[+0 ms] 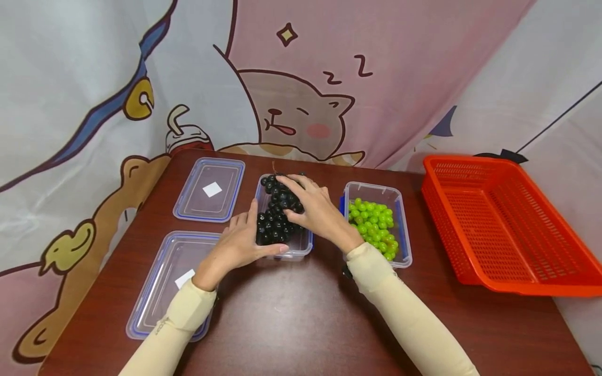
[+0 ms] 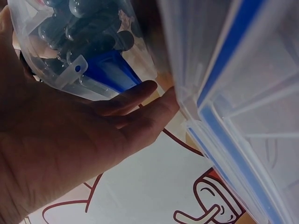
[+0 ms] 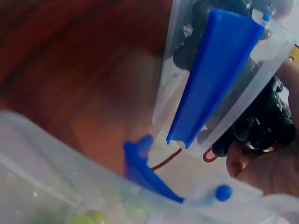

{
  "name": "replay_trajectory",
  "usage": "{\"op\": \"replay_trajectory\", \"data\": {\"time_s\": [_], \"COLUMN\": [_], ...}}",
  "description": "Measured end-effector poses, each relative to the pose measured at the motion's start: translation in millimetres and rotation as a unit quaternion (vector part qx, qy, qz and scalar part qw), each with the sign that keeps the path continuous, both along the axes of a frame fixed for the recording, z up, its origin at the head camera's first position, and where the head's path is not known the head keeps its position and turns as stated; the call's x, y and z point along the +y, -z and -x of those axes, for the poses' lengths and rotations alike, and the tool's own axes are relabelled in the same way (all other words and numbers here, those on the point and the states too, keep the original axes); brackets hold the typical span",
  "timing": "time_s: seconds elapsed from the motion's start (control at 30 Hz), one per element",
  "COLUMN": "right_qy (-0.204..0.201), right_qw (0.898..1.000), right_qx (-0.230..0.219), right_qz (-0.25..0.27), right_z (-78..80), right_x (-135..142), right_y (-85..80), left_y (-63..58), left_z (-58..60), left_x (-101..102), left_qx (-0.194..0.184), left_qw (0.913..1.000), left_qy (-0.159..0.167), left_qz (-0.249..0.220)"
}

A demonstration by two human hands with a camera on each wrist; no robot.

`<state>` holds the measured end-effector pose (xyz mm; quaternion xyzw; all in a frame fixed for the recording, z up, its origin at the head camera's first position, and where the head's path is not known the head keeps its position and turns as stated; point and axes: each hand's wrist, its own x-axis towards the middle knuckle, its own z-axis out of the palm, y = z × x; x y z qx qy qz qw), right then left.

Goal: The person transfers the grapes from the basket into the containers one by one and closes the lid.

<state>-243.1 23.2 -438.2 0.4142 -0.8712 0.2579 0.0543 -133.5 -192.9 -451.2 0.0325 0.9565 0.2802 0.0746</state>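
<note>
Black grapes (image 1: 275,222) fill a clear plastic container (image 1: 295,255) at the table's middle, their stem rising at the far end. From above, my right hand (image 1: 317,206) grips the bunch, thumb and fingers curved over it; the right wrist view shows dark grapes (image 3: 264,130) against that hand, above the container's blue clasp (image 3: 217,74). My left hand (image 1: 240,237) lies against the container's near left corner, fingers extended along the side and thumb across the near rim. In the left wrist view its fingers (image 2: 149,119) are fairly straight beside another blue clasp (image 2: 112,70).
Right of my right hand stands a second clear container (image 1: 405,230) with green grapes (image 1: 373,224). An orange basket (image 1: 494,235) sits at the far right. Two clear lids with blue seals, one farther (image 1: 209,169) and one nearer (image 1: 155,292), lie on the left.
</note>
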Motion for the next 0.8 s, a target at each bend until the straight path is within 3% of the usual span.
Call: {"op": "replay_trajectory", "data": {"time_s": [0.23, 0.67, 0.8], "right_qy": [0.003, -0.024, -0.01], "right_qw": [0.998, 0.996, 0.995], "right_qx": [-0.028, -0.048, -0.016], "right_qz": [-0.05, -0.075, -0.093], "right_z": [5.5, 11.3, 10.1], "right_x": [-1, -3, -6], "right_y": [-4.7, 4.7, 9.5], "left_y": [-0.3, 1.3, 2.0], "left_z": [0.1, 0.6, 0.5], "left_x": [1, 0, 0], "left_qx": [-0.002, 0.004, 0.001], "left_qw": [1.0, 1.0, 1.0], "left_qy": [-0.001, 0.003, 0.004], "left_qz": [-0.001, 0.001, -0.002]}}
